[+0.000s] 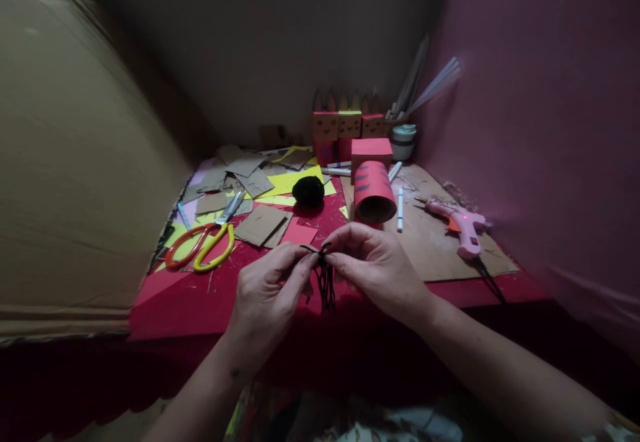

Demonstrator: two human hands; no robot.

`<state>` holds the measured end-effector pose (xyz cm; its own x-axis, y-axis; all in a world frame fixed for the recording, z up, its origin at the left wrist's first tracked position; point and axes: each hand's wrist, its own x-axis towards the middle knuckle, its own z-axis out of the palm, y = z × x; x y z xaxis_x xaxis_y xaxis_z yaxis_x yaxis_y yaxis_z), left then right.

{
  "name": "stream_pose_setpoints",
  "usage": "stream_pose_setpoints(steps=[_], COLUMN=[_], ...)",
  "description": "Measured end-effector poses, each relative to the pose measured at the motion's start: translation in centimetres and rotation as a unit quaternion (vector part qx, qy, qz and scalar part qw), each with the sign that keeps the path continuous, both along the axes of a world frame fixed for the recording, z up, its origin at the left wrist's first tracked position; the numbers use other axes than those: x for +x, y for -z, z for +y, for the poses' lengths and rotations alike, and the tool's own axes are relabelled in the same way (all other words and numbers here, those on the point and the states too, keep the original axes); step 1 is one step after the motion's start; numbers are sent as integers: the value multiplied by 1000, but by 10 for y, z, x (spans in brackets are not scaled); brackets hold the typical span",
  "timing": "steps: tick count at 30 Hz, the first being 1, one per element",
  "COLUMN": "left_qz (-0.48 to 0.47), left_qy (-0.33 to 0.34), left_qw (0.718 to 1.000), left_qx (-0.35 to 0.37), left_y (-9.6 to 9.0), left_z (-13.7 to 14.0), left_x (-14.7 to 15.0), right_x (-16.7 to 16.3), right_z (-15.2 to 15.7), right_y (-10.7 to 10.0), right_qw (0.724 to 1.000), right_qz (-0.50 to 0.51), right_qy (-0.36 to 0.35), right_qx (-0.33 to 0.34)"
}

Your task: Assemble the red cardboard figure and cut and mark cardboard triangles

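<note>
Between my two hands hangs a small tassel of black yarn (327, 283), its loose strands pointing down over the table's front edge. My left hand (273, 282) pinches it near the top from the left, thumb against the fingers. From the right, my right hand (377, 269) pinches the same upper part, and short yarn ends stick out above both thumbs. A ball of black yarn (309, 191) lies beyond the hands. Behind my right hand, a red paper tube with dark stripes (373, 185) lies with its open end toward me, against a red box (371, 150).
Scissors with red and yellow handles (213, 235) lie left among cardboard pieces (263, 225) and yellow paper (295, 182). At right, a pink glue gun (463, 225) and a marker (400, 210) rest on a cardboard sheet (430, 255). Box figures with faces (349, 125) stand behind. Walls flank both sides.
</note>
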<state>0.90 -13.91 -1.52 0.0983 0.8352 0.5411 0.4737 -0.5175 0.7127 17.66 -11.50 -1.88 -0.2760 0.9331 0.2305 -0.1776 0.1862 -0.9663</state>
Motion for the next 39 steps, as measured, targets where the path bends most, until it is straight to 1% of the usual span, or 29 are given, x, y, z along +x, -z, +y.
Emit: stream_pose_setpoints(steps=[2, 5, 6, 8, 10, 12, 14, 15, 17, 19, 22, 24, 26, 28, 30, 32, 34, 36, 39], left_qz=[-35, -61, -62, -59, -48, -21, 5, 13, 16, 16, 28, 25, 2, -40, -89, -140, -182, -218, -262], left_qy=[-9, -17, -20, -23, -23, -23, -19, -15, -10, -4, 8, 30, 41, 21, -7, -1, 31, 64, 82], left_qw=[998, 993, 992, 991, 992, 996, 998, 999, 999, 1000, 1000, 999, 999, 996, 987, 971, 949, 925, 898], left_qx=[-50, -100, -109, -117, -111, -89, -60, -48, -34, -23, -4, -4, -32, -79, -134, -194, -255, -306, -345], left_y=[-3, -7, -8, -9, -7, -5, -2, -1, 0, 1, 3, 3, -1, -7, -14, -19, -21, -19, -13], left_z=[-1, -3, -3, -3, -2, -1, 0, 0, -1, -2, -2, -1, 1, 2, 3, 4, 4, 4, 2], left_x=[0, 0, 0, 1, 1, 1, 1, 1, 1, 1, -3, -8, -14, -19, -19, -16, -11, -6, -3], right_x=[1, 4, 6, 7, 8, 8, 7, 6, 5, 4, 2, 1, 1, 1, 1, 0, 0, -1, -1], right_z=[0, 0, 0, -2, -5, -7, -7, -6, -4, -2, -2, -2, -3, -3, -4, -6, -8, -9, -11], right_y=[1, 0, 0, -2, -3, -3, -4, -4, -4, -4, -2, -1, 0, 1, 0, -1, -1, -2, 0], right_qw=[1000, 993, 991, 987, 976, 951, 925, 918, 917, 923, 925, 920, 907, 888, 868, 858, 859, 867, 894], right_qz=[-26, -108, -129, -133, -107, -99, -121, -138, -175, -197, -207, -210, -220, -236, -253, -258, -254, -241, -209], right_qy=[-1, -12, -3, 43, 114, 168, 176, 165, 134, 115, 125, 139, 147, 151, 152, 152, 154, 158, 157], right_qx=[13, 33, 45, 81, 149, 241, 315, 333, 332, 311, 292, 301, 327, 366, 399, 418, 416, 406, 364])
